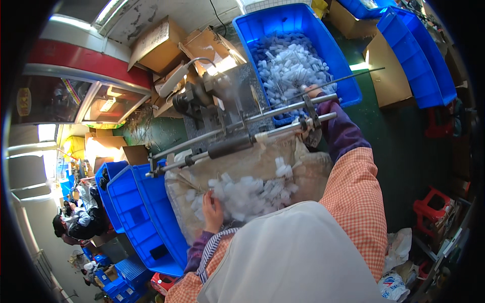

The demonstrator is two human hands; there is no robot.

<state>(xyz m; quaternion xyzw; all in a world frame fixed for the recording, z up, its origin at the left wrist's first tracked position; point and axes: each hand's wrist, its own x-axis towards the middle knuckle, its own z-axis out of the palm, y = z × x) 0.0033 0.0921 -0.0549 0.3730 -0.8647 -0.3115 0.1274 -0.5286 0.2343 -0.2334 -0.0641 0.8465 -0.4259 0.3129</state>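
Tubes (252,194) of clear plastic lie heaped, too many to count, on a sheet-covered desk (303,161) in front of the person. The left hand (212,212) rests curled at the heap's left edge, touching the tubes; whether it grips one cannot be told. The right hand (314,93) reaches past two metal rods (283,121) of a machine to a blue bin (303,30) full of more tubes; its grip is hidden. The tubes look light, stiff and slippery, best pinched round the middle. About five blue bins show.
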